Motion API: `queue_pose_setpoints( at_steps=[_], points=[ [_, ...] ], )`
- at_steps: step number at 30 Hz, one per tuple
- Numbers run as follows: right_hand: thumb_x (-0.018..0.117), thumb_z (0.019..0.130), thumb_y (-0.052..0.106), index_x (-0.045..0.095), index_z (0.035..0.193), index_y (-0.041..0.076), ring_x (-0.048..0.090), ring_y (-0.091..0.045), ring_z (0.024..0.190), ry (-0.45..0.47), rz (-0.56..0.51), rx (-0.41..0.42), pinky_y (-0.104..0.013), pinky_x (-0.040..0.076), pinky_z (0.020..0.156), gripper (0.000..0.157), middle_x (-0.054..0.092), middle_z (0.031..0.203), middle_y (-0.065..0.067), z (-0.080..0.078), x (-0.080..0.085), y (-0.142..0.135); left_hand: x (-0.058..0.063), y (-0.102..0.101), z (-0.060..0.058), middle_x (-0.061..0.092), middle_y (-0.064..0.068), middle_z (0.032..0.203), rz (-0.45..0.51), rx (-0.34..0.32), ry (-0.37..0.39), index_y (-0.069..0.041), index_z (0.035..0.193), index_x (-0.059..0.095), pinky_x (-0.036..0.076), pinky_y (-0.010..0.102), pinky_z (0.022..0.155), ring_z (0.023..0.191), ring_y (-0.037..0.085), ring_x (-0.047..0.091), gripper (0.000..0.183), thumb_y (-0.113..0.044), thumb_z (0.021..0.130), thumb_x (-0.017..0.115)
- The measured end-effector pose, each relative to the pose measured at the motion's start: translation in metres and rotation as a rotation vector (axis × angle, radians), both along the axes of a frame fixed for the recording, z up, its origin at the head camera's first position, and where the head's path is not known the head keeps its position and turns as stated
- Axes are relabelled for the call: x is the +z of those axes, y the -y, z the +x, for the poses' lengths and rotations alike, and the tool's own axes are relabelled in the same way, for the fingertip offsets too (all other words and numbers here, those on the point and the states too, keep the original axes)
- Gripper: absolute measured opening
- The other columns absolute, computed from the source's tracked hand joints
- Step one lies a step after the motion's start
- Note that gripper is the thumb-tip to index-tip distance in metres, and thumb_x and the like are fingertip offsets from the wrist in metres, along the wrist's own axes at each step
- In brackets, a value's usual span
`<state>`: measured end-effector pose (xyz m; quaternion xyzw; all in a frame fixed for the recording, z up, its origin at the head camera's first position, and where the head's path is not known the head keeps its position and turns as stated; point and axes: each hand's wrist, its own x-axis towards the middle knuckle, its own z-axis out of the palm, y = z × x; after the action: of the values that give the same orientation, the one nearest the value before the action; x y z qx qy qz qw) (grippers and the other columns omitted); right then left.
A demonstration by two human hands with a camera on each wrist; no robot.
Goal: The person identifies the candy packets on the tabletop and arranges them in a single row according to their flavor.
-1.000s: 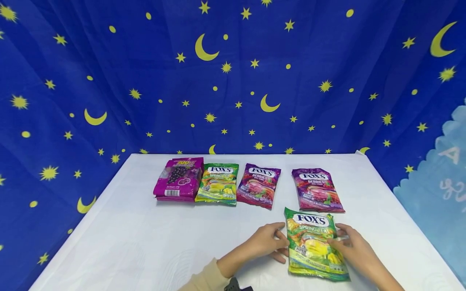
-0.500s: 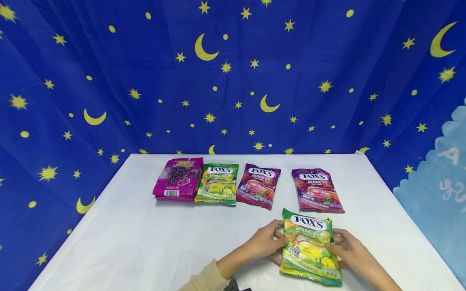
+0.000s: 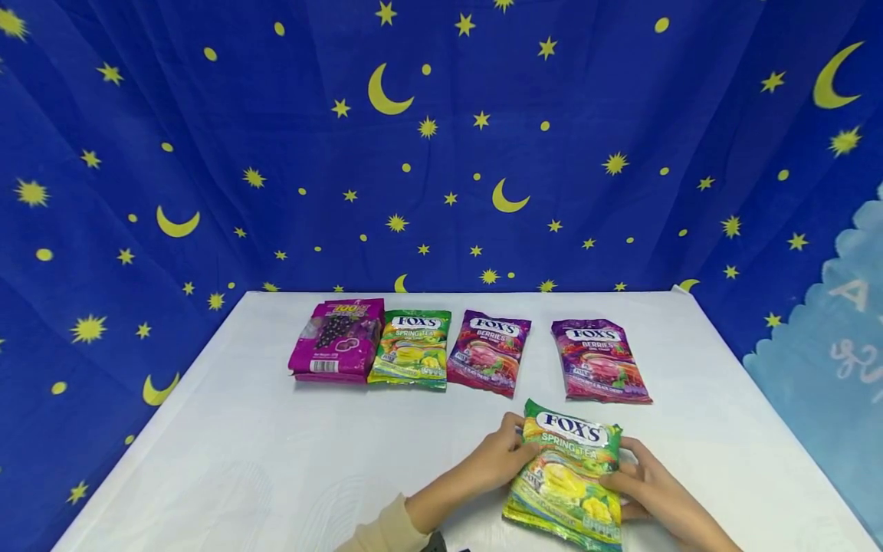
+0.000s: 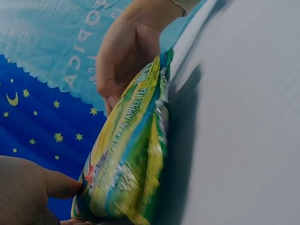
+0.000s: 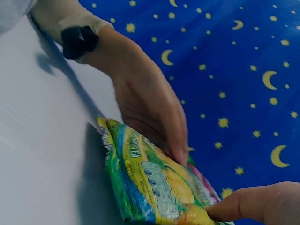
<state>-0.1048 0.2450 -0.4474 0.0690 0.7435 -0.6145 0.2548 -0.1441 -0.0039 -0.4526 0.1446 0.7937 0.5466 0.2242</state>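
A green and yellow Fox's Spring Tea candy bag (image 3: 569,479) is held between both hands near the front of the table, its top tilted slightly to the left. My left hand (image 3: 493,460) grips its left edge, thumb on the printed face and other fingers behind. On the opposite edge, my right hand (image 3: 651,487) pinches the bag the same way. Both wrist views show the candy bag (image 4: 124,154) raised off the white surface, with a shadow beside it. In the right wrist view, the left hand (image 5: 150,101) reaches over the bag's far edge.
Along the back lie a purple candy bag with grapes (image 3: 338,341), another Spring Tea bag (image 3: 411,350) and a Fox's Berries bag (image 3: 490,353), side by side. A second Berries bag (image 3: 602,362) lies apart at the right. Behind the white table (image 3: 276,460) hangs a blue star-patterned cloth (image 3: 455,153).
Both hands have shifted left with the Spring Tea bag, which now leans more. The left hand has closed from beside the bag onto its edge. The back bags stay put.
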Motion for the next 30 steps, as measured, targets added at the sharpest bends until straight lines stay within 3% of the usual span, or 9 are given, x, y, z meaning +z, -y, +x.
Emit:
queue_pose_setpoints(
  at_steps=[5,9,14,21,30],
  points=[
    [0.061,0.093,0.016,0.000,0.146,-0.006,0.068,-0.032,0.088,-0.040,-0.034,0.030,-0.042,0.057,0.074,0.084,0.067,0.107,-0.015,-0.005,0.002,0.014,0.006,0.008,-0.002,0.060,0.001,0.075,-0.021,0.036,-0.063,-0.006,0.117,0.041,0.044,0.026,0.057,0.061,0.012,0.055,0.028,-0.021,0.098,0.056],
    [0.064,0.090,0.014,0.000,0.149,-0.001,0.068,-0.032,0.087,-0.092,-0.011,0.018,-0.042,0.057,0.072,0.088,0.066,0.111,-0.018,-0.012,0.008,0.025,0.010,0.017,-0.007,0.064,0.003,0.076,-0.031,0.066,-0.096,-0.007,0.119,0.041,0.042,0.026,0.056,0.060,0.013,0.055,0.029,-0.018,0.097,0.058],
    [0.065,0.088,0.012,-0.003,0.151,0.004,0.068,-0.031,0.087,-0.168,-0.020,0.021,-0.041,0.056,0.069,0.094,0.064,0.115,-0.022,-0.022,0.016,0.035,0.016,0.028,-0.015,0.069,0.007,0.089,0.002,0.089,-0.073,-0.007,0.134,0.039,0.048,0.029,0.056,0.065,0.014,0.060,0.046,-0.019,0.096,0.061],
    [0.063,0.088,0.008,-0.005,0.153,0.006,0.068,-0.033,0.087,-0.264,-0.088,0.049,-0.042,0.057,0.070,0.095,0.062,0.116,-0.027,-0.035,0.022,0.044,0.027,0.043,-0.027,0.068,0.011,0.089,0.022,0.124,-0.068,-0.011,0.150,0.025,0.054,0.037,0.052,0.064,0.021,0.064,0.069,-0.017,0.093,0.065],
    [0.067,0.085,0.010,-0.003,0.154,0.005,0.065,-0.027,0.084,-0.312,0.011,0.030,-0.036,0.054,0.068,0.098,0.061,0.118,-0.022,-0.048,0.031,0.060,0.035,0.059,-0.033,0.067,0.015,0.099,0.019,0.165,-0.095,-0.013,0.152,0.022,0.055,0.036,0.056,0.070,0.021,0.065,0.073,-0.020,0.093,0.066]
  ],
)
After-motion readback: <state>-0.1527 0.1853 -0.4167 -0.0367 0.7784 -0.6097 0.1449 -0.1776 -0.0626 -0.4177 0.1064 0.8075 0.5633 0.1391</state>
